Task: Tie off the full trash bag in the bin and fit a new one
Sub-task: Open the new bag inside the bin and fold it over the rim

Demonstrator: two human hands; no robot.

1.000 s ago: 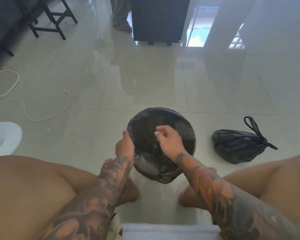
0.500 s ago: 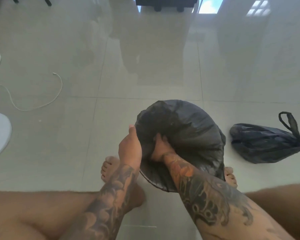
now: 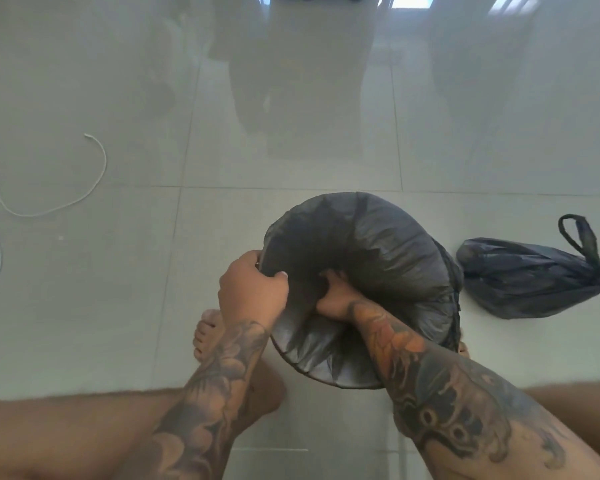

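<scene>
Inside new bag [image 3: 388, 258], right hand [image 3: 333, 296] seemingly pressing, left hand [image 3: 252, 289] gripping rim

floor [image 3: 291, 168]: glossy smooth tile | bin liner [image 3: 388, 251]: thin crinkled black plastic | tied bag [image 3: 520, 278]: same, shiny

The bin [image 3: 451, 306] stands on the tiled floor, almost wholly hidden under a new black bag [image 3: 378, 251] whose glossy, wrinkled film is folded out over the round rim and sags into the middle. Only a strip of dark mesh wall shows at the bin's right side. Just to its right, apart from it, the full trash bag [image 3: 523, 282] lies slumped on its side, black and lumpy, its neck knotted with two handle loops sticking up and out
</scene>
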